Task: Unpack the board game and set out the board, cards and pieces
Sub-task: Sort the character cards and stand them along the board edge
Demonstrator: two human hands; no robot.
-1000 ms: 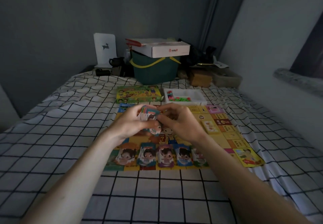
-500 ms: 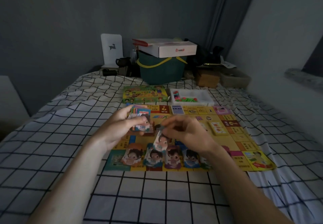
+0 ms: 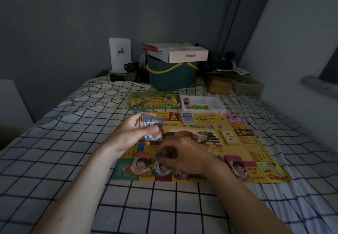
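The yellow game board (image 3: 256, 153) lies flat on the checked bedsheet. My left hand (image 3: 128, 135) holds a fanned stack of play-money cards (image 3: 150, 126) above the board's left side. My right hand (image 3: 184, 156) is low over the board's near edge, its fingers pinching one card (image 3: 161, 167) on the second pile of a row. Beside it sit an orange pile (image 3: 141, 164) and, at the right, a pink pile (image 3: 237, 168); my right hand hides the piles between. A purple card deck (image 3: 188, 118) and a yellow deck (image 3: 230, 137) rest on the board.
The green game box (image 3: 153, 101) and a white tray (image 3: 217, 104) of coloured pieces lie just beyond the board. Further back stand a green basket (image 3: 170, 76) topped by a white carton (image 3: 182, 54), a white stand and cardboard boxes. A wall runs along the right.
My right hand took a card from the stack in my left hand and moved down to the row of piles at the board's near edge. The view shifted slightly left.
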